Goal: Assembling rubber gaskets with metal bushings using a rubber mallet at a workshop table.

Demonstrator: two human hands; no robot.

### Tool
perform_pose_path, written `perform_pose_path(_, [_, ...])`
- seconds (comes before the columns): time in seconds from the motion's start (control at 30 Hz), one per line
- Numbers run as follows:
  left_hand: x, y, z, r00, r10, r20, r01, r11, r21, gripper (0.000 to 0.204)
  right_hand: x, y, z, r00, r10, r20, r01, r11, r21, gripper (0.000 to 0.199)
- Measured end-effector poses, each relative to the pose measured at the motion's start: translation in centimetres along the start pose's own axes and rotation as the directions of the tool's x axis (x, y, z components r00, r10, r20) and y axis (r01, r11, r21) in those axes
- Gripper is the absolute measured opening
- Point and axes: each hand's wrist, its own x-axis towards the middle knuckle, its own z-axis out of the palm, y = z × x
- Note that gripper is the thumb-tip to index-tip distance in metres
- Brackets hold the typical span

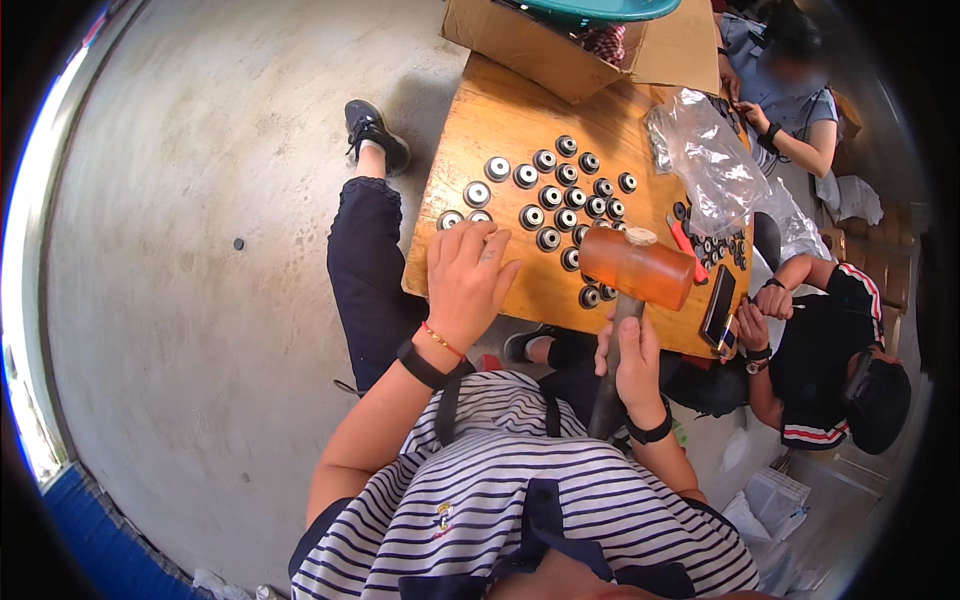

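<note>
Right grip (628, 362) clenched round orange mallet (634, 268); left grip (467, 280) spread flat over round black parts (560, 195), just ahead on worktop (480, 125).

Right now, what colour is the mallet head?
Orange-brown mallet head, seen best in the head view.

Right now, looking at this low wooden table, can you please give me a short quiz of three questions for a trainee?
1. True or false: the right hand grips the handle of the orange-headed mallet.
2. Where does the left hand rest? A) on the cardboard box B) on the wooden table, over the nearest round metal parts C) on the dark phone
3. Fill in: the clear plastic bag lies toward the table's ____ side.

Key: 1 true; 2 B; 3 right.
</note>
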Motion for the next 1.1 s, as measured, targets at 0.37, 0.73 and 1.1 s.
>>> perform_pose_path(0.37, [-3.3, 1.2, 0.5, 0.931, 0.127, 0.342, -0.208, 0.955, 0.210, 0.038, -1.1, 1.1, -0.4, 0.993, -0.010, 0.120, 0.022, 0.995, -0.102, 0.039])
perform_pose_path(0.73, [-7.9, -3.3, -3.3, 0.977, -0.214, -0.012, 0.214, 0.976, -0.029, 0.087, 1.5, -0.8, 5.5, 0.889, -0.173, 0.424, 0.412, 0.706, -0.576, 0.046])
perform_pose_path(1.1, [-4.3, -2.7, -2.5, 0.991, -0.126, 0.041, 0.123, 0.991, 0.055, 0.054, 1.0, 0.9, 3.6, 0.969, -0.032, 0.245, 0.117, 0.932, -0.342, 0.045])
